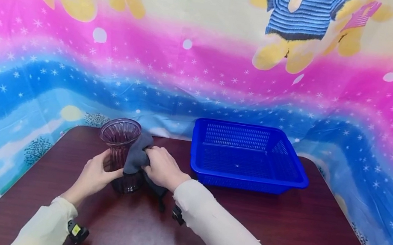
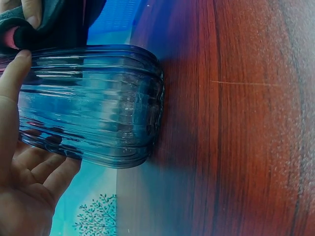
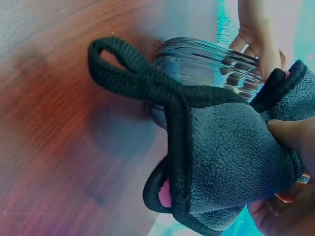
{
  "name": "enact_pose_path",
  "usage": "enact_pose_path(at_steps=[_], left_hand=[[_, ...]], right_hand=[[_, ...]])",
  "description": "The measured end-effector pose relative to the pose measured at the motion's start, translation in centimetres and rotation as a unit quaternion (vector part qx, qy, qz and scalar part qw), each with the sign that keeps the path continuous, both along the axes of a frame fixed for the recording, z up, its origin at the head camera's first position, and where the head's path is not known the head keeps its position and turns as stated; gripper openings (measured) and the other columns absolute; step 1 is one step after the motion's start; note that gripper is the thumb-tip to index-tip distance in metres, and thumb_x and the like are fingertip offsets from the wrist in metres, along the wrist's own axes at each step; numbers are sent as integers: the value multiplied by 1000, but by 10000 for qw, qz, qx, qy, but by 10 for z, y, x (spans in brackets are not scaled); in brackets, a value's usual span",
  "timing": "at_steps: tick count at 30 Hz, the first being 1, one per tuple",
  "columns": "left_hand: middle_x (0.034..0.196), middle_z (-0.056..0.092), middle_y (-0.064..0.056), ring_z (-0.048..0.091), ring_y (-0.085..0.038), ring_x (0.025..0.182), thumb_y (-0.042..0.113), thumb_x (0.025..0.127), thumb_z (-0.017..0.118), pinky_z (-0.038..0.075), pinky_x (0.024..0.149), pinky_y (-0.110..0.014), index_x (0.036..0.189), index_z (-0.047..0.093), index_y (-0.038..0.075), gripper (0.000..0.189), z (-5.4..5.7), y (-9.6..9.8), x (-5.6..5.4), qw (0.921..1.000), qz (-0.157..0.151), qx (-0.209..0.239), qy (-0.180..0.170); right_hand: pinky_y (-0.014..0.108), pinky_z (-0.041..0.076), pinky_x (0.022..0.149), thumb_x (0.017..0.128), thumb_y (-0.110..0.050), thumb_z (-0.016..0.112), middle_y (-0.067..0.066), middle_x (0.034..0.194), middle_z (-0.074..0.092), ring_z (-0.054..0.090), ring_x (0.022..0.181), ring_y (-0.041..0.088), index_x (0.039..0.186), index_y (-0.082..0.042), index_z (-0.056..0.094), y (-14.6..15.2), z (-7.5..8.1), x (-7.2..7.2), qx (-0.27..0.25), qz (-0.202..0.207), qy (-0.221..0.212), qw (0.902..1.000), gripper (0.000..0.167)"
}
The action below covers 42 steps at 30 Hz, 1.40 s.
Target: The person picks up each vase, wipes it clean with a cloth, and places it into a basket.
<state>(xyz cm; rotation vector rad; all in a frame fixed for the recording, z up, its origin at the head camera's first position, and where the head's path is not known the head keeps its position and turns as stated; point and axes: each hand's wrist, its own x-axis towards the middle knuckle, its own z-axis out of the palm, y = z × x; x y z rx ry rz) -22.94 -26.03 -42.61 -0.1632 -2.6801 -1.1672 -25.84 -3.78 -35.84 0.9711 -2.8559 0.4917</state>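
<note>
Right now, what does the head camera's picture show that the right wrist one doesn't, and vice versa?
Only the head view shows the blue basket and the flared rim of the glass vase. Only the right wrist view shows a pink patch on the gray cloth. Both show the vase, cloth, left hand, right hand and table.

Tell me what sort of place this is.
Probably a makeshift indoor workspace: a colorful printed backdrop lines the back and sides of a brown table, on which a blue basket sits.
</note>
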Motion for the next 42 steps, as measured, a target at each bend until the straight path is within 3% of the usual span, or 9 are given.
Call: enact_pose_path(at_steps=[16,42], left_hand=[[149,49,-31,55,-45,134,54,87,74,49,104,-55,155,32,-2,97,3,1,2,9992,162,60,-362],[147,51,-30,57,-44,131,57,86,73,50,103,-55,154,35,-1,97,3,1,2,9991,231,-3,-367]], right_hand=[[38,55,86,91,-17,73,6,100,73,65,94,25,99,-12,72,2,-36,2,147,-347,-115,9992,10],[36,55,88,92,-16,68,7,106,72,66,97,28,93,-11,69,7,-71,4,729,-336,-187,9966,5]])
